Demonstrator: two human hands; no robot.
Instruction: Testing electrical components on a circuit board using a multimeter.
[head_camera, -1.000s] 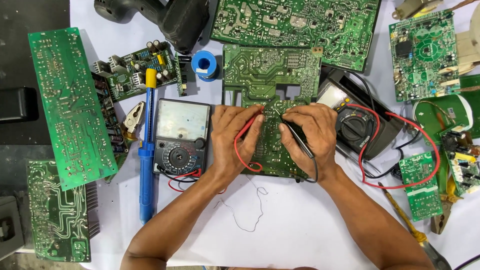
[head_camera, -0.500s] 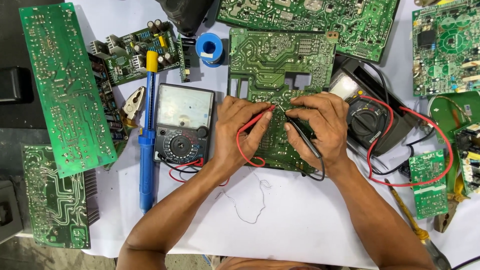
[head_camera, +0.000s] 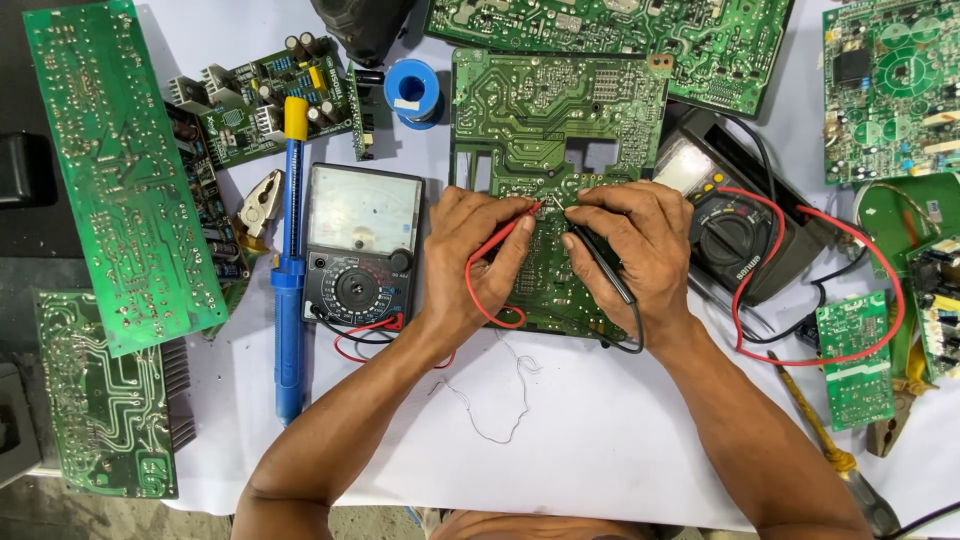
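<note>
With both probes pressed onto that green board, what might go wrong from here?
The red probe in the left hand and the black probe in the right hand meet close together on the circuit board; a slip might bridge neighbouring solder points. The red lead loops under the left wrist and could snag, perhaps tugging the analog meter.

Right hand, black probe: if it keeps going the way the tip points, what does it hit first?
The right hand aims the black probe up-left. Its tip already seems to be touching the green circuit board; sliding on, it would likely meet the red probe tip held by the left hand. Depth is unclear.
</note>
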